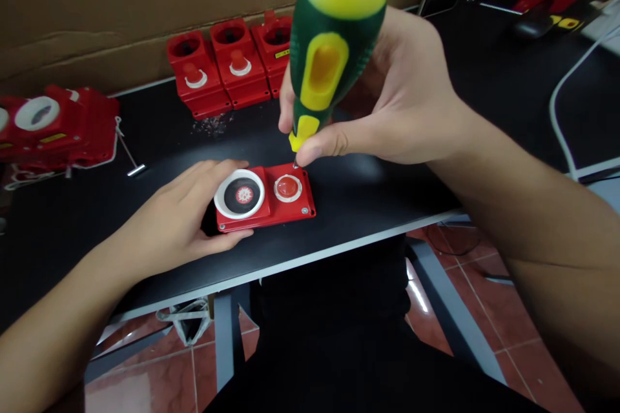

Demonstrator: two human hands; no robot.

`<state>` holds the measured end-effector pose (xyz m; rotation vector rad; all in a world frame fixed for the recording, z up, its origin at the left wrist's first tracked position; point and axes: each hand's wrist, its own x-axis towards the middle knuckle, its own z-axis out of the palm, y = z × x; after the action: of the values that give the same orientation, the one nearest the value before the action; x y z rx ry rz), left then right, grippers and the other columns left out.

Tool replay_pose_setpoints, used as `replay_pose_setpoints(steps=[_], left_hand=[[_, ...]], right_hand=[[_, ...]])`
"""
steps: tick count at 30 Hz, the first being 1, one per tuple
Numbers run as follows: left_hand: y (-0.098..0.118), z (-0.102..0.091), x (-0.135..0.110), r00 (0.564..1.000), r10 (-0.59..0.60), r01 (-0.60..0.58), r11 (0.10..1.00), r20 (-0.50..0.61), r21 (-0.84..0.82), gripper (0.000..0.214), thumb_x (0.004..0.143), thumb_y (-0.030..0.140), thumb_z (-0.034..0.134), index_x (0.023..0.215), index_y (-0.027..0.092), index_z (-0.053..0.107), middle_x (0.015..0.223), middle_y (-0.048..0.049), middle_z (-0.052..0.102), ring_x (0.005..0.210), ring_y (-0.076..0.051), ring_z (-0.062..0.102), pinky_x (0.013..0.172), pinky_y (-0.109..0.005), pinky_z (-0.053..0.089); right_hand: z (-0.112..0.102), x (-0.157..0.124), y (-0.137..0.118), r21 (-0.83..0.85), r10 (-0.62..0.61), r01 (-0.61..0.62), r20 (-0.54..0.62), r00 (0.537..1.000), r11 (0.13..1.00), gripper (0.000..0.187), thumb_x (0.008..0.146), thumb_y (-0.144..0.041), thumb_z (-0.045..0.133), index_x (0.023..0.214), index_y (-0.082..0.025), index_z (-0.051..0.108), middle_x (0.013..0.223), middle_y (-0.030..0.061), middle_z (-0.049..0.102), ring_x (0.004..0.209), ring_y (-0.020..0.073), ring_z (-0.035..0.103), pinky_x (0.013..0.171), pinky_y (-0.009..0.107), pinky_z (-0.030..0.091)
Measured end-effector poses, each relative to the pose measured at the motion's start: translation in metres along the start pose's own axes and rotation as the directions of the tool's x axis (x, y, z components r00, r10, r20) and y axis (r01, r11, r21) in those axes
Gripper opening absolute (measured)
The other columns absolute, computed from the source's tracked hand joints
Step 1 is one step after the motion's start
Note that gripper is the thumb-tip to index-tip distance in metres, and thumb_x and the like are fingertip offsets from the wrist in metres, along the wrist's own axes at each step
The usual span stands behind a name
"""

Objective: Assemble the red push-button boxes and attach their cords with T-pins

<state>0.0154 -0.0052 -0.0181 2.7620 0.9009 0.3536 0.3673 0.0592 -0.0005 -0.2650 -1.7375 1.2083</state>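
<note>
A red alarm-like box (271, 213) with a white-ringed round black opening and a domed red light lies face up on the black table. My left hand (188, 213) grips its left end, fingers along the far side and thumb at the near side. In my right hand (387, 97) is a screwdriver (324, 64) with a green and yellow handle, held nearly upright. Its tip is at the box's far right corner, by a screw (295, 166). My thumb and fingers partly hide the shaft. Other screws show at the near corners.
Several red housings (237, 71) stand in a row at the back, with small debris before them. More red boxes (62, 122) are stacked at left, near a small metal T-shaped piece (136, 170). A white cable (557, 103) and a dark mouse-like object (531, 22) lie at right.
</note>
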Motion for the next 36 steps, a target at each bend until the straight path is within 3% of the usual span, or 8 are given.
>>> replay_pose_setpoints(steps=[4,9,12,18,22,27,31,36], left_hand=[[0.0,0.002,0.0,1.0,0.02,-0.02,1.0,-0.022,0.004,0.074,0.133,0.07,0.066,0.189,0.025,0.052,0.168,-0.0194,0.082,0.15,-0.041,0.086,0.129,-0.056,0.076],[-0.002,0.003,-0.003,0.999,0.027,-0.026,0.999,-0.024,0.034,0.075,0.134,0.069,0.064,0.19,0.023,0.049,0.17,-0.0217,0.08,0.153,-0.042,0.085,0.13,-0.056,0.075],[-0.002,0.003,-0.003,0.999,0.027,-0.026,0.999,-0.029,0.025,0.075,0.133,0.069,0.065,0.191,0.024,0.049,0.17,-0.0211,0.08,0.153,-0.041,0.085,0.131,-0.055,0.075],[0.001,0.002,0.0,0.999,0.037,-0.035,0.998,-0.03,0.049,0.071,0.136,0.072,0.058,0.187,0.023,0.051,0.166,-0.0191,0.082,0.149,-0.038,0.086,0.129,-0.051,0.075],[0.001,0.002,0.001,0.999,0.026,-0.025,0.999,-0.029,0.027,0.071,0.135,0.072,0.06,0.187,0.025,0.051,0.166,-0.0187,0.082,0.146,-0.038,0.087,0.126,-0.051,0.076],[0.001,0.002,0.002,0.999,0.018,-0.018,1.0,-0.028,0.02,0.069,0.135,0.072,0.061,0.185,0.024,0.054,0.164,-0.018,0.082,0.144,-0.037,0.087,0.125,-0.05,0.075],[0.001,0.001,0.001,1.0,0.012,-0.012,1.0,-0.021,0.009,0.069,0.134,0.07,0.063,0.186,0.025,0.054,0.166,-0.0181,0.082,0.147,-0.038,0.086,0.127,-0.051,0.075],[0.001,0.001,0.001,1.0,0.018,-0.017,0.999,-0.022,0.03,0.074,0.135,0.077,0.058,0.186,0.024,0.052,0.167,-0.019,0.082,0.15,-0.039,0.086,0.128,-0.052,0.076]], right_hand=[[-0.004,-0.001,-0.005,0.076,0.05,-0.054,0.064,0.997,0.996,0.024,0.102,-0.026,0.106,0.115,-0.023,0.086,0.125,0.002,0.089,0.1,0.0178,0.086,0.061,0.021,0.066],[-0.01,0.0,-0.012,0.033,0.24,-0.242,0.064,0.969,0.97,0.047,0.1,-0.044,0.112,0.138,-0.029,0.089,0.125,0.0029,0.094,0.101,0.023,0.091,0.061,0.025,0.069],[-0.01,0.001,-0.007,0.049,0.218,-0.22,0.054,0.975,0.974,0.05,0.099,-0.049,0.115,0.134,-0.026,0.088,0.12,0.0035,0.093,0.098,0.0227,0.092,0.059,0.025,0.067],[-0.002,0.001,0.003,0.119,0.047,-0.057,0.084,0.995,0.991,0.037,0.102,-0.029,0.108,0.123,-0.024,0.077,0.12,0.0032,0.094,0.114,0.0225,0.092,0.061,0.021,0.067],[-0.001,0.004,0.002,0.025,0.122,-0.122,-0.013,0.992,0.992,0.049,0.087,-0.038,0.116,0.109,-0.03,0.073,0.104,-0.0037,0.089,0.078,0.0169,0.077,0.056,0.025,0.061],[0.0,0.002,0.003,-0.026,0.101,-0.104,-0.095,0.99,0.994,0.056,0.07,-0.032,0.118,0.102,-0.033,0.071,0.099,-0.0067,0.082,0.085,0.0182,0.077,0.06,0.027,0.057],[0.006,-0.003,0.002,-0.005,0.111,-0.114,-0.183,0.977,0.993,0.052,0.071,-0.026,0.117,0.103,-0.029,0.076,0.102,-0.0073,0.084,0.082,0.0148,0.076,0.065,0.024,0.059],[-0.001,0.001,-0.007,0.003,0.164,-0.164,-0.053,0.985,0.986,0.039,0.088,-0.038,0.111,0.116,-0.031,0.085,0.114,-0.0022,0.093,0.082,0.0175,0.079,0.054,0.025,0.06]])
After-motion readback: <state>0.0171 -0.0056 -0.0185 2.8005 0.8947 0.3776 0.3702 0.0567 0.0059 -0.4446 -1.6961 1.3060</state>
